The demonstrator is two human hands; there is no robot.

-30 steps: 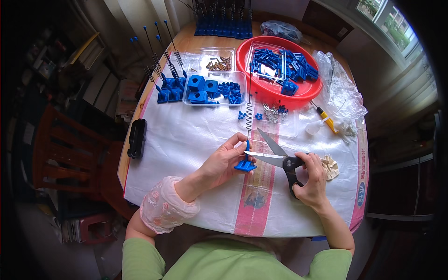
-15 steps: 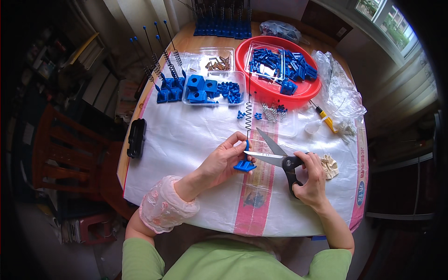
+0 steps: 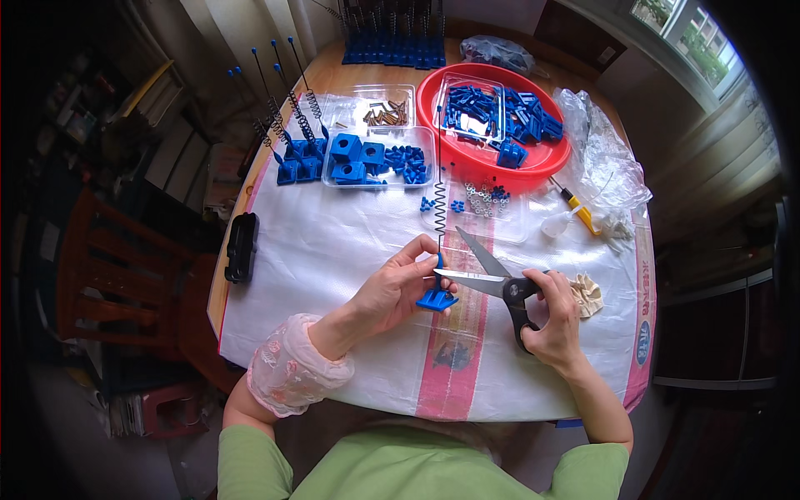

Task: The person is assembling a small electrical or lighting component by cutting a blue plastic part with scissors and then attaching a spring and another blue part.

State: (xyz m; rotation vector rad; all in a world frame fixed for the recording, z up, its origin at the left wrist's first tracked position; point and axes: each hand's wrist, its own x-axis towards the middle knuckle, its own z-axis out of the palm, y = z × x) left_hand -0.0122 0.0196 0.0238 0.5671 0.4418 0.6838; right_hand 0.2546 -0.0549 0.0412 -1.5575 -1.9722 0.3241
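Between the fingers of my left hand [image 3: 402,283] is a blue plastic holder with a coiled wire [image 3: 440,208]. Its straight upper end points away from me, toward the red basin, and its flat blue base [image 3: 436,300] sticks out below my fingertips. My right hand [image 3: 554,321] is closed round the black handles of a pair of scissors [image 3: 518,289]. The scissor blades are spread apart. One blade lies against the blue stem just above the base, close to my left fingertips; the other points up and left over the table.
A clear box [image 3: 337,182] holds blue blocks and small blue parts. Behind it, another clear box [image 3: 402,86] has brass-coloured pieces. The red basin [image 3: 554,162] contains blue parts. Finished-looking spring pieces [image 3: 300,171] stand at left, near a black case [image 3: 242,248]. A yellow-handled screwdriver [image 3: 581,212] lies right.
The view has shifted very slightly. Both hands, the blue piece and the spread scissors keep almost the same positions relative to each other.
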